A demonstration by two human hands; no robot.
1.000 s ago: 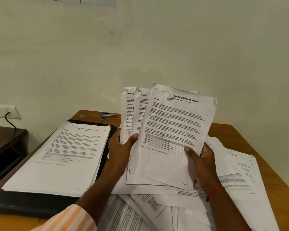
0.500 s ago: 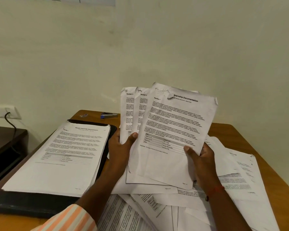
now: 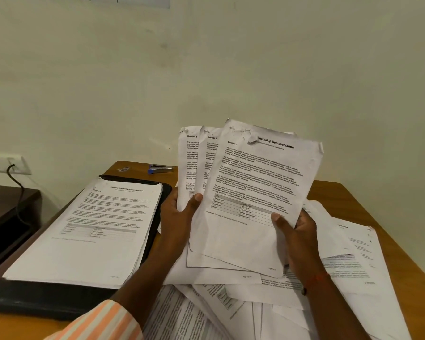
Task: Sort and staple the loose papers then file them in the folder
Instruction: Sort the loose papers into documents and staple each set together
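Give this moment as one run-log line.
sorting | left hand, right hand: hold fanned white printed sheets | blue stapler: untouched | black folder: open, paper stack on it

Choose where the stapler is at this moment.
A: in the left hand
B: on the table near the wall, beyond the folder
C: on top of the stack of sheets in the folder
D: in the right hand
B: the stapler lies on the table by the wall, past the far edge of the folder; the left hand and the right hand hold only the fanned papers.
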